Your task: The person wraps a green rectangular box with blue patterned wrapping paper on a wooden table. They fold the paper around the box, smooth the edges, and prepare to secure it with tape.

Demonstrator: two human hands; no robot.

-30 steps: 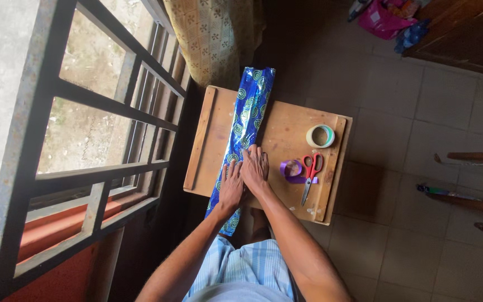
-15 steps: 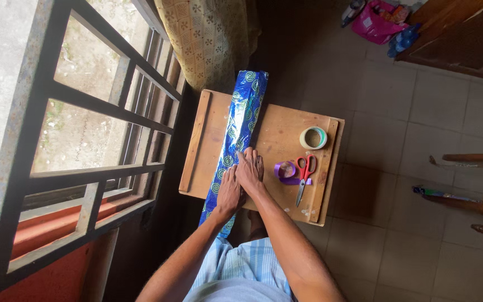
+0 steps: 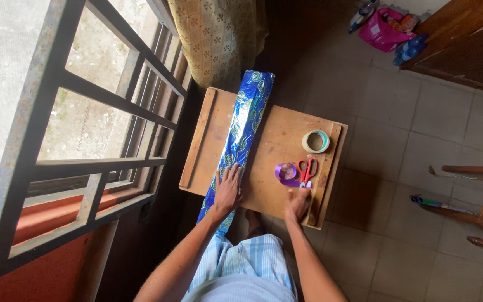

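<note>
One long blue roll (image 3: 240,134) (green swirls), shiny, lying flat

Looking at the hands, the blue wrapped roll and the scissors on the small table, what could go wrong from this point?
The right hand lies over the blade end of the red scissors, so it might meet the tips. The blue wrapped roll sticks out past both table edges; only the left hand presses it, so it may slip or roll. Lifting the scissors could drag the purple ribbon that touches them.

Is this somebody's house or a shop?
Probably a room in a house: a patterned curtain hangs beside a barred window, and a small wooden table stands on a tiled floor.
</note>
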